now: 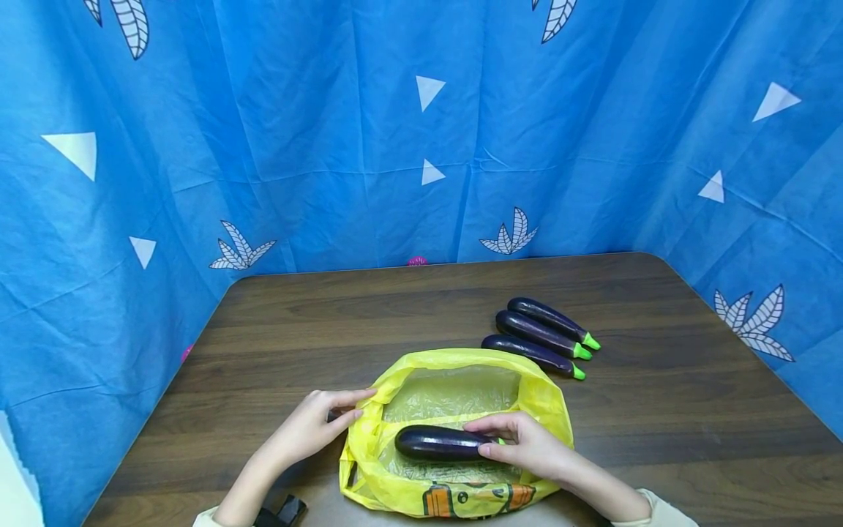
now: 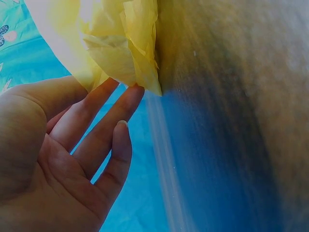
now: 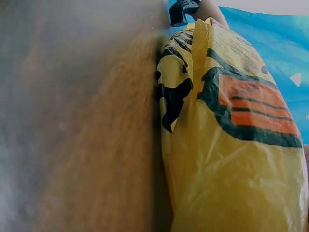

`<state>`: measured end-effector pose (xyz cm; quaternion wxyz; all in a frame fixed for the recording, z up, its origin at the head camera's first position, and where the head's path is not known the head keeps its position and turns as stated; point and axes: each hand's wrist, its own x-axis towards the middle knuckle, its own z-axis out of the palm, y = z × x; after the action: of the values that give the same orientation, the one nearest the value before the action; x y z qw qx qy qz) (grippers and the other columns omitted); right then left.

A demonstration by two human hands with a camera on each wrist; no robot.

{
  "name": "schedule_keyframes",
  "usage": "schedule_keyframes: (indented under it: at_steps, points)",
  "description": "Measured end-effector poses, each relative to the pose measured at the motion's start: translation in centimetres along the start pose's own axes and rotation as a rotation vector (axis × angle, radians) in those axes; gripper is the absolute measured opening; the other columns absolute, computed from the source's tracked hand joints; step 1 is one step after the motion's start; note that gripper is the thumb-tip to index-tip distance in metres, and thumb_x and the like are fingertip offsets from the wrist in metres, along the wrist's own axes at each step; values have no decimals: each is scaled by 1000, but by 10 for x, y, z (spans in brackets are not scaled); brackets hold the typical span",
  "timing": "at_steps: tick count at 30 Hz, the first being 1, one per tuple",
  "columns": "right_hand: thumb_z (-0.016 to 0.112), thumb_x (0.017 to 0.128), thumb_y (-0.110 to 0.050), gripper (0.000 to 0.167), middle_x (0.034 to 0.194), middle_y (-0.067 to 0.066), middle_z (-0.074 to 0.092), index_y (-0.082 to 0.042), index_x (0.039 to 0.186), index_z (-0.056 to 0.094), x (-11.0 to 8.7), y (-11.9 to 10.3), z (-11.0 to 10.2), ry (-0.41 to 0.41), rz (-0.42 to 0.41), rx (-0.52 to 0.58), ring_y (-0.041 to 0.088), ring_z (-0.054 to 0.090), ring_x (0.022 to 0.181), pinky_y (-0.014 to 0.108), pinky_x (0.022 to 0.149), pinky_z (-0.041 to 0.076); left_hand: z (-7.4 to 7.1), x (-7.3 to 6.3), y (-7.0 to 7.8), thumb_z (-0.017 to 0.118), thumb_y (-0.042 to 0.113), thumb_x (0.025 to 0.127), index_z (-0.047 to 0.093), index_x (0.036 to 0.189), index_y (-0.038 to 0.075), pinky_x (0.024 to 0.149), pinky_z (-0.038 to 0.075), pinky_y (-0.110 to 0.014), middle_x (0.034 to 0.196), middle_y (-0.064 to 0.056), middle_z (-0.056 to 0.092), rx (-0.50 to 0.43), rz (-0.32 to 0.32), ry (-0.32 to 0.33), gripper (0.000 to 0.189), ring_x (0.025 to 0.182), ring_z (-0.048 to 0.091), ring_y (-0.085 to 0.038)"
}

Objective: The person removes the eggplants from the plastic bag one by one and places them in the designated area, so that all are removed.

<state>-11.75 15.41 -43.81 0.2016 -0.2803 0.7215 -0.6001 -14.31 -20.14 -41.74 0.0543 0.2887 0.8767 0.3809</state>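
Observation:
A yellow plastic bag stands with its mouth wide, a printed orange-and-black picture on its near side. At its left rim my left hand pinches the plastic between thumb and fingers; in the left wrist view the little finger of that hand stays off the bag. Within the bag's mouth, my right hand grips a dark purple eggplant near its green stem end. The eggplant lies sideways, its round end toward the left. In the right wrist view the bag's side hides the right hand's fingers.
Three more eggplants lie on the wooden table behind the bag: a far one, a middle one and a near one partly behind the rim. Blue curtains hang around the table's back and sides.

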Motion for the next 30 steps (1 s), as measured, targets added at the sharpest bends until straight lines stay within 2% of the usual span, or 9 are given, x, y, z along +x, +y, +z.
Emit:
schedule_keyframes:
  at_steps: [11,20,30]
  points:
    - [59,92,-6,31,118,23,57,10,117,59,-2,-6,-2,31,-26,7,15,56,105,25,84,44,0,0,-2,58,10,94,60,127,10,65,48,-26,120,-5,61,2,10,-2,34,84,60,-6]
    - [62,91,-13,30,118,16,59,2,117,63,-2,-8,-3,88,26,-55,9,53,108,23,88,41,1,0,-2,58,12,94,60,128,10,63,47,-26,120,-4,61,-1,12,-3,34,81,60,-6]
    - [62,91,-17,28,117,7,62,-5,116,65,-3,-15,-4,124,62,-126,22,51,113,24,91,36,0,0,-3,58,12,94,59,128,11,62,47,-26,120,-4,61,-8,2,-10,34,78,59,-5]
